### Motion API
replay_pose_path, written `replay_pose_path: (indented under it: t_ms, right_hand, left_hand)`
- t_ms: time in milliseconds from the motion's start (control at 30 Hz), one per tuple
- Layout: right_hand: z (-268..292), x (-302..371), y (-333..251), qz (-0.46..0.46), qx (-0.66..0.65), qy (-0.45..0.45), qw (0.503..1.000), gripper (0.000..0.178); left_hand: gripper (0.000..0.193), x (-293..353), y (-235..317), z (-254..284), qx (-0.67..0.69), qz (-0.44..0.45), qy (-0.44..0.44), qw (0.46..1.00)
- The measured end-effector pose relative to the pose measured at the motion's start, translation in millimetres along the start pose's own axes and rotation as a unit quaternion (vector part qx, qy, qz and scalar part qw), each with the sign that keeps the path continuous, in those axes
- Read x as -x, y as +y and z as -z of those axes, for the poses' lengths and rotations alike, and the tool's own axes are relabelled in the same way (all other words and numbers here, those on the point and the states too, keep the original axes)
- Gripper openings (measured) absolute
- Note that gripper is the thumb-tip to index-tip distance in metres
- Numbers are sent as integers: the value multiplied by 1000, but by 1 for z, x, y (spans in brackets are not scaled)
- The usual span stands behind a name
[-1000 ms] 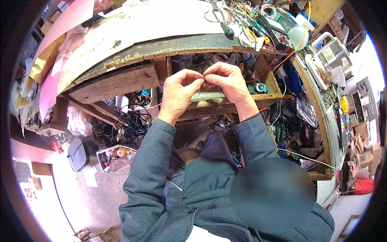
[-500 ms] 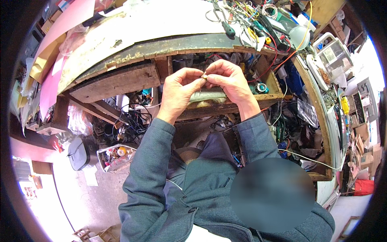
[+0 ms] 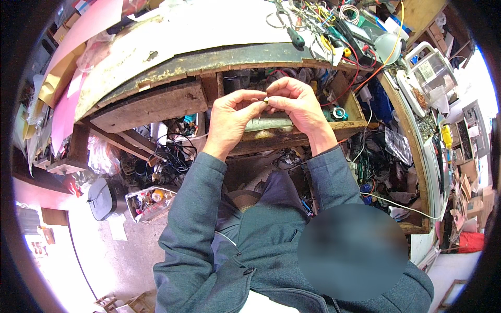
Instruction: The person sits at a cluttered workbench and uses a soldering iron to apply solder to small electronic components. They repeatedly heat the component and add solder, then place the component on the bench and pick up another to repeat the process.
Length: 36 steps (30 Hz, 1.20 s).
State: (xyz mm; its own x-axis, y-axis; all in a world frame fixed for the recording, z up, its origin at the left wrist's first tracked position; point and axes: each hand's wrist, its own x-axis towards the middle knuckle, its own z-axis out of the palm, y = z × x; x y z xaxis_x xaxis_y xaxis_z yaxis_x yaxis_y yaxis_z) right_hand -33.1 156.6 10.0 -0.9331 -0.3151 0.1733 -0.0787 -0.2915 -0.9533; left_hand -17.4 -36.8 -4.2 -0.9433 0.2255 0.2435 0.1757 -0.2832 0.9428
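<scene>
My left hand (image 3: 233,119) and my right hand (image 3: 298,108) meet above a pulled-out wooden drawer (image 3: 313,136). Between their fingertips is a tiny pale-and-dark piece (image 3: 266,99), too small for me to name. Thumb and forefinger of each hand pinch together at it. A thin wire-like end seems to hang just below the left fingertips. Under the hands, the drawer holds a mix of small parts, among them a teal ring-shaped roll (image 3: 340,114) near its right side.
A white-topped workbench (image 3: 209,26) curves ahead. On its right lie tangled wires, a screwdriver (image 3: 296,37) and red test leads (image 3: 360,61). A clear plastic container (image 3: 430,73) stands farther right. Below left are black cables (image 3: 175,156) and a box of odds and ends (image 3: 151,201).
Both hands stay in nearly the same place. The fingertips have shifted slightly around the small piece, and its pale part shows a little more.
</scene>
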Motion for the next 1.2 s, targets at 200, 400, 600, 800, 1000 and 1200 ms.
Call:
replay_pose_path:
  t_ms: [200, 400, 600, 800, 1000, 1200]
  right_hand:
    - [-1, 0, -1, -7, -4, 0, 1000, 21]
    - [-1, 0, 0, -6, -3, 2, 1000, 22]
    - [3, -1, 2, -1, 9, -2, 1000, 21]
    - [0, 0, 0, -30, -21, 11, 999, 16]
    - [3, -1, 1, -35, -15, 19, 999, 16]
    - [2, 0, 1, -12, 5, 13, 1000, 20]
  left_hand:
    - [23, 0, -2, 0, 2, -4, 7, 1000]
    - [24, 1, 1, 0, 5, 5, -2, 1000]
    - [18, 0, 3, -1, -9, 20, -15, 1000]
    - [17, -1, 1, 1, -11, 16, 0, 1000]
    - [18, -3, -3, 3, 22, 31, 9, 999]
    - [17, -3, -4, 3, 26, 32, 15, 999]
